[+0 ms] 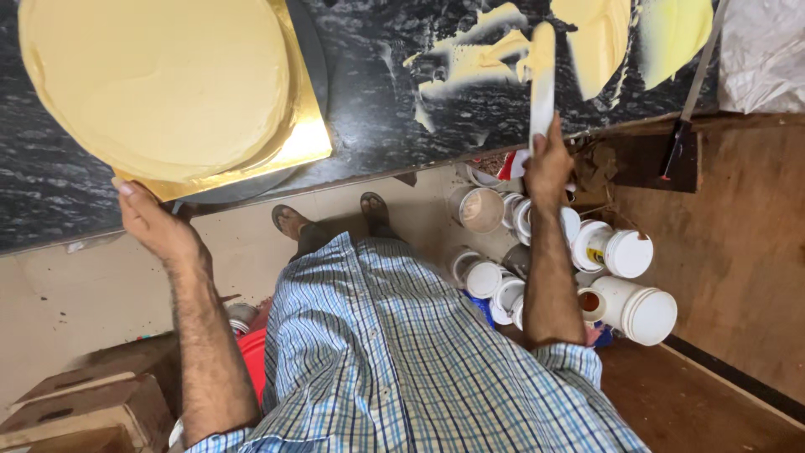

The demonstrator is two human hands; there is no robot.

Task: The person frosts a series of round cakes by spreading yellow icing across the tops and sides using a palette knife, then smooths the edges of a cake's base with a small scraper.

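The left hand lay with fingers curled against the gold board at its seven o'clock edge, seemingly steadying the round cream-covered cake on the dark counter. The right hand was closed around a spatula, its blade flat among cream smears, likely to gather them. White lidded tubs stood on the floor at four o'clock.

The round cream-covered cake runs off the frame at eleven o'clock, so its far rim is unseen. The yellow cream smears at one o'clock are cut by the top edge. The right hand hides the spatula's handle.
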